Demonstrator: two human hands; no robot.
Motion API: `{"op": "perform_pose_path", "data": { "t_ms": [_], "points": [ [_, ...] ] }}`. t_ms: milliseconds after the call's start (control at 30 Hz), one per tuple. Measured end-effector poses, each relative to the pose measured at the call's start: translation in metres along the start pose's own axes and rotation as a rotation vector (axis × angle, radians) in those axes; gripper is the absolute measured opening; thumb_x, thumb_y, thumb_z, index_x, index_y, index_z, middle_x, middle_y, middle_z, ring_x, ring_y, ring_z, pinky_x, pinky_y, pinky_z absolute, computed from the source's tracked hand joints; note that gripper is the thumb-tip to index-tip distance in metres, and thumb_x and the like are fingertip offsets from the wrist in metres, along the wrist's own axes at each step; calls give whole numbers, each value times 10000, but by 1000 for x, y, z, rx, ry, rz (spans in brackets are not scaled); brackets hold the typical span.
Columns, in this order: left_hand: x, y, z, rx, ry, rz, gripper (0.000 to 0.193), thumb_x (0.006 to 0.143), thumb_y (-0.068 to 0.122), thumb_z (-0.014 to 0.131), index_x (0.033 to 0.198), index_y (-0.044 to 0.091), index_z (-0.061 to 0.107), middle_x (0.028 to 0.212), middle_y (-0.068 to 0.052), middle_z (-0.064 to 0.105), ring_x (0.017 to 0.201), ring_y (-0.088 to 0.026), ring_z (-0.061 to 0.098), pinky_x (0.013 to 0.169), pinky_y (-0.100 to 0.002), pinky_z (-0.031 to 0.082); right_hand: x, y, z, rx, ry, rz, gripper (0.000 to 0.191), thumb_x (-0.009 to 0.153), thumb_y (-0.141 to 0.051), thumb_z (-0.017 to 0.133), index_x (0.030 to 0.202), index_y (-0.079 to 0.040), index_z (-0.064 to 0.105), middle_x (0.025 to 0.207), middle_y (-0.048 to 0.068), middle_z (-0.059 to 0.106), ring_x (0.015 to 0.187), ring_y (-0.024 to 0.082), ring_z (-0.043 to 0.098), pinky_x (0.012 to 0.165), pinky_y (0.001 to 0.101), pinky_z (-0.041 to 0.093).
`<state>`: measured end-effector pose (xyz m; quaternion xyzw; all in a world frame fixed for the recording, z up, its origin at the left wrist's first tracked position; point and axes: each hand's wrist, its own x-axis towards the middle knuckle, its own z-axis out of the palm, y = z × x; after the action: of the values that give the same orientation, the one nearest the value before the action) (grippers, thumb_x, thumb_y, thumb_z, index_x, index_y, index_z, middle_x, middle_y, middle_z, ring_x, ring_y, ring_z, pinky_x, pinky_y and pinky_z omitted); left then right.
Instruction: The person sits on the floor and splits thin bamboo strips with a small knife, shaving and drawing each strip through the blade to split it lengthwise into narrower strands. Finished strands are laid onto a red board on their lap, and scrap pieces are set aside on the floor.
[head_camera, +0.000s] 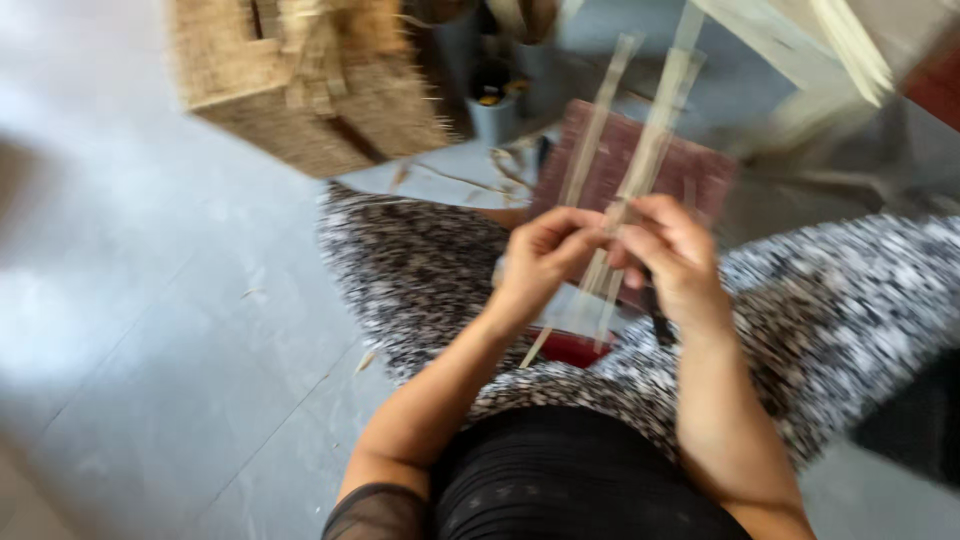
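A: Containers in view?

B: Three, all blurred. Woven straw box (300, 85) at upper left, on the grey floor (150, 330); contents not visible. Grey cup (495, 115) just right of the box, holding something small and yellow, kind not discernible. Red bowl (572, 347) low between the knees, mostly hidden; contents not discernible.

A: Position of the pale strips?

B: Pale strips (640, 140) held upright in front of the lap, upper ends fanning toward the top edge, lower ends hanging down to the red bowl. At least three, exact count lost to motion blur. Behind them, one dark red woven mat (700, 170).

A: Grip state, left?

B: Left hand (545, 255) with fingers curled, thumb and fingertips pinching the strips at mid-length.

A: Grip state, right?

B: Right hand (675, 255) likewise pinching the same strips, fingertips touching those of the left. Thin dark object below this hand, kind not discernible.

A: Remaining items?

B: One speckled black-and-white garment (420, 270) across both legs. Loose straw scraps on the floor near the box, uncounted.
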<state>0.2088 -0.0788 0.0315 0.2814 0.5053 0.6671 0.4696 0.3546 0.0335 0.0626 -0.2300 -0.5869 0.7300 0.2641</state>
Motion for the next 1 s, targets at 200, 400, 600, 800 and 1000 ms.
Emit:
{"op": "perform_pose_path", "data": {
  "t_ms": [200, 400, 600, 800, 1000],
  "points": [
    [6, -16, -2, -26, -35, 120, 190, 1030, 144, 664, 1157, 7, 700, 1004, 15, 699, 891, -32, 613, 790, -209, 524, -1, 17, -24, -26, 153, -80, 99, 1063, -113, 612, 1102, -24, 628, 836, 73, 649, 661, 112, 539, 580, 247, 411],
    [6, -9, -21, 87, 113, 200, 152, 1061, 115, 652, 1139, -12, 683, 977, 26, 652, 872, -23, 555, 762, -203, 485, 1, 14, -78, 344, 363, -310, 157, 1228, -62, 594, 1076, -26, 576, 858, 97, 611, 689, 134, 497, 633, 252, 408],
    [-6, 11, -17, 12, 58, 89, 213, 1030, 145, 612, 1195, 20, 664, 880, 28, 656, 728, -17, 575, 606, -206, 483, -2, 8, -35, -15, 159, -78, 251, 1097, -108, 578, 1331, -40, 639, 836, 54, 650, 675, 103, 529, 599, 240, 421],
    [-18, 30, -11, 356, 44, 137, 228, 996, 177, 684, 1159, 23, 726, 861, -5, 717, 776, -28, 610, 669, -214, 528, -1, -3, 11, -142, -30, -17, 284, 1037, -81, 588, 1304, -23, 665, 866, 54, 680, 680, 86, 557, 620, 218, 451],
    [-31, 49, -14, 461, 42, 8, 208, 979, 170, 695, 1118, 25, 748, 807, -49, 721, 710, -73, 611, 624, -251, 516, -2, 0, 14, -136, -5, -62, 202, 1057, -82, 595, 1231, -2, 659, 896, 64, 692, 696, 93, 563, 628, 217, 465]
  ]
}}
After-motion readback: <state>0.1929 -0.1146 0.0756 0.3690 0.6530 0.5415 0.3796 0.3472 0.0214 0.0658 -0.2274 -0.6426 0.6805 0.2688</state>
